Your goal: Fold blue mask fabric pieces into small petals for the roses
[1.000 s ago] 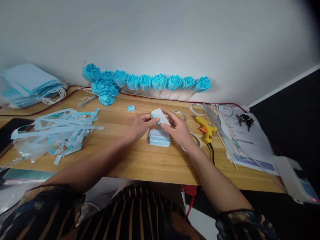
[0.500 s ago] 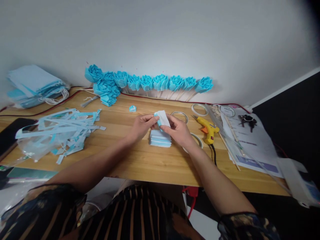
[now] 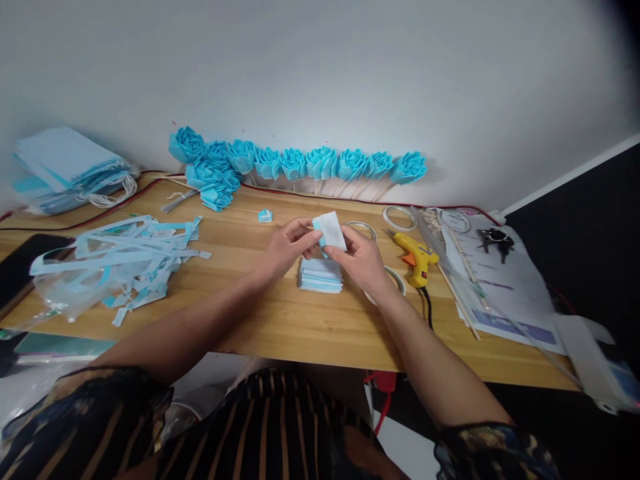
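Between my two hands is a small white and light-blue fabric piece (image 3: 332, 231), its blue strip along the left side. My left hand (image 3: 291, 245) pinches its left edge with thumb and fingers. On the other side my right hand (image 3: 361, 256) grips the lower right part, thumb in front and fingers behind. Just below lies a stack of similar cut pieces (image 3: 321, 277) on the wooden table (image 3: 280, 327). A small folded blue and white piece (image 3: 265, 215) rests by itself to the upper left of my hands.
Blue fabric flowers (image 3: 293, 163) on sticks lean along the wall. Cut strips (image 3: 150, 253) heap at left, near a pile of face masks (image 3: 70, 163) and a dark phone (image 3: 30, 267). Right of my hands are tape rolls (image 3: 399, 219), a yellow glue gun (image 3: 413, 257) and keys (image 3: 496, 241).
The fabric piece has been raised slightly and turned, so more of its white face shows and less of the blue strip. Both hands still hold it.
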Demonstrator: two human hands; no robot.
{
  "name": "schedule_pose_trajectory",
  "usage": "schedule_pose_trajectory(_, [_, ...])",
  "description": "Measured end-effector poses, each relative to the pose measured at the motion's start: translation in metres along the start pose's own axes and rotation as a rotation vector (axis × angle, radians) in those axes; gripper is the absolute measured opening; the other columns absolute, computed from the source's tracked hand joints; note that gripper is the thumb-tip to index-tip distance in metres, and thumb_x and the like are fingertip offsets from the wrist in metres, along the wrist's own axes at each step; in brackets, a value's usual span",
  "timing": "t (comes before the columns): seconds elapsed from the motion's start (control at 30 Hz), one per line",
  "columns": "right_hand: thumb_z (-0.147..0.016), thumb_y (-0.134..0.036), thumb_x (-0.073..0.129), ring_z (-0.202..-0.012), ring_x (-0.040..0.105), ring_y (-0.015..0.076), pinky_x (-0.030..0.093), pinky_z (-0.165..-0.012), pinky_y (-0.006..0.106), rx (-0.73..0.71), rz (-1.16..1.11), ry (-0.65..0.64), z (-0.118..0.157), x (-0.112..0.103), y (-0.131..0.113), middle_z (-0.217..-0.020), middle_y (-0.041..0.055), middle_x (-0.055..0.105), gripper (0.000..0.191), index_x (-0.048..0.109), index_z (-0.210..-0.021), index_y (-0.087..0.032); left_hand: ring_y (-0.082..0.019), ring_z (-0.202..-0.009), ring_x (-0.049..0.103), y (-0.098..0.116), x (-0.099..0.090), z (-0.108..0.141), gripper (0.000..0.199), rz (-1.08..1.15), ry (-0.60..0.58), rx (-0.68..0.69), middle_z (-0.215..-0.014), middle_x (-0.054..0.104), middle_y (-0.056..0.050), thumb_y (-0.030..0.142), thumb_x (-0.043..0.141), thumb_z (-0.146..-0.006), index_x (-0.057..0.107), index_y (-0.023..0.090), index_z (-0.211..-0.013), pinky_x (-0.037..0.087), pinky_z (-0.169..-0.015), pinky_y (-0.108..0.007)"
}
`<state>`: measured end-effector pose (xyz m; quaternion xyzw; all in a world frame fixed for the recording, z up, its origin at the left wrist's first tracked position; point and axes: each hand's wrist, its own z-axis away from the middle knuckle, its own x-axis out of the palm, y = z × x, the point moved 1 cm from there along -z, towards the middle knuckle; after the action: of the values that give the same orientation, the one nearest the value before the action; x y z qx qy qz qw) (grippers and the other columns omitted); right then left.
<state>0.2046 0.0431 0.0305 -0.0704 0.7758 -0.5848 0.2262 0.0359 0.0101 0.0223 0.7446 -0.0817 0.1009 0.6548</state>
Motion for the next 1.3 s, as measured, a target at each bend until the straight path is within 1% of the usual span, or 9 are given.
schedule_pose_trajectory(0.13, [-0.077, -0.033, 0.075, -0.093, 0.069, 0.0221, 0.055, -0.082, 0.036, 0.01, -0.059, 0.026, 0.0, 0.001, 0.002, -0.108, 0.0044, 0.075, 0.057, 0.061, -0.131, -0.022, -0.009, -0.059, 0.056, -0.002, 0.001, -0.002, 0.039, -0.062, -0.062, -0.028, -0.07, 0.063, 0.002, 0.043, 0.082, -0.071, 0.06, 0.015, -0.089, 0.043, -0.054, -0.022])
schedule_pose_trajectory(0.27, [-0.077, -0.036, 0.076, -0.092, 0.069, 0.0215, 0.055, -0.082, 0.035, -0.003, -0.06, -0.024, -0.001, 0.002, 0.003, -0.104, 0.0037, 0.075, 0.052, 0.065, -0.125, -0.021, -0.009, -0.06, 0.053, -0.003, 0.0, -0.001, 0.032, -0.112, -0.083, 0.004, -0.067, 0.061, 0.001, 0.042, 0.078, -0.072, 0.062, 0.015, -0.075, 0.043, -0.056, -0.024])
schedule_pose_trajectory(0.37, [-0.078, -0.041, 0.076, -0.092, 0.068, 0.0208, 0.055, -0.083, 0.034, -0.013, -0.059, -0.032, -0.001, -0.002, 0.001, -0.103, 0.0036, 0.074, 0.047, 0.069, -0.119, -0.021, -0.009, -0.06, 0.051, -0.004, -0.002, 0.0, 0.03, -0.144, -0.09, -0.013, -0.066, 0.06, 0.002, 0.041, 0.077, -0.073, 0.062, 0.015, -0.073, 0.042, -0.058, -0.024])
schedule_pose_trajectory(0.57, [-0.083, -0.041, 0.072, -0.085, 0.064, 0.0161, 0.052, -0.074, 0.028, 0.02, -0.174, -0.056, 0.004, -0.01, -0.006, -0.101, 0.0016, 0.072, 0.043, 0.069, -0.124, -0.026, -0.01, -0.063, 0.054, -0.003, 0.001, 0.007, 0.027, -0.244, -0.231, -0.075, -0.067, 0.06, 0.002, 0.039, 0.075, -0.077, 0.061, 0.016, -0.074, 0.041, -0.06, -0.025])
schedule_pose_trajectory(0.7, [-0.082, -0.036, 0.071, -0.081, 0.064, 0.0162, 0.05, -0.071, 0.028, 0.062, -0.189, -0.115, 0.006, -0.009, -0.01, -0.092, 0.0016, 0.072, 0.031, 0.075, -0.11, -0.023, -0.012, -0.066, 0.056, -0.004, 0.002, 0.01, 0.024, -0.303, -0.287, -0.067, -0.069, 0.061, 0.001, 0.037, 0.073, -0.079, 0.063, 0.016, -0.075, 0.044, -0.063, -0.025])
schedule_pose_trajectory(0.83, [-0.082, -0.035, 0.069, -0.071, 0.06, 0.0137, 0.047, -0.066, 0.027, 0.027, -0.133, -0.136, 0.004, -0.007, -0.011, -0.082, 0.0001, 0.071, 0.017, 0.076, -0.092, -0.022, -0.012, -0.067, 0.056, -0.005, 0.002, 0.01, 0.02, -0.353, -0.311, -0.083, -0.073, 0.063, 0.0, 0.034, 0.072, -0.078, 0.065, 0.015, -0.08, 0.045, -0.064, -0.026])
schedule_pose_trajectory(1.07, [-0.083, -0.04, 0.069, -0.066, 0.058, 0.0134, 0.046, -0.062, 0.028, 0.009, -0.061, -0.116, 0.004, -0.005, -0.007, -0.076, -0.0013, 0.069, 0.018, 0.072, -0.084, -0.022, -0.01, -0.061, 0.048, 0.003, 0.006, 0.013, 0.016, -0.462, -0.317, -0.07, -0.064, 0.055, 0.003, 0.03, 0.069, -0.077, 0.062, 0.016, -0.073, 0.037, -0.058, -0.024])
schedule_pose_trajectory(1.13, [-0.084, -0.043, 0.069, -0.07, 0.06, 0.0153, 0.049, -0.065, 0.029, 0.019, -0.058, -0.091, 0.005, -0.004, -0.007, -0.081, -0.0003, 0.07, 0.021, 0.072, -0.088, -0.023, -0.01, -0.061, 0.049, 0.003, 0.006, 0.013, 0.018, -0.431, -0.287, -0.061, -0.063, 0.056, 0.003, 0.031, 0.071, -0.075, 0.062, 0.016, -0.071, 0.037, -0.058, -0.024])
schedule_pose_trajectory(1.3, [-0.089, -0.055, 0.062, -0.099, 0.066, 0.0211, 0.054, -0.087, 0.036, 0.001, -0.148, -0.036, 0.003, -0.004, -0.008, -0.106, 0.0034, 0.071, 0.045, 0.065, -0.124, -0.027, -0.011, -0.061, 0.053, 0.001, 0.0, 0.004, 0.026, -0.172, -0.121, -0.047, -0.067, 0.063, 0.0, 0.039, 0.076, -0.071, 0.064, 0.016, -0.073, 0.043, -0.06, -0.026])
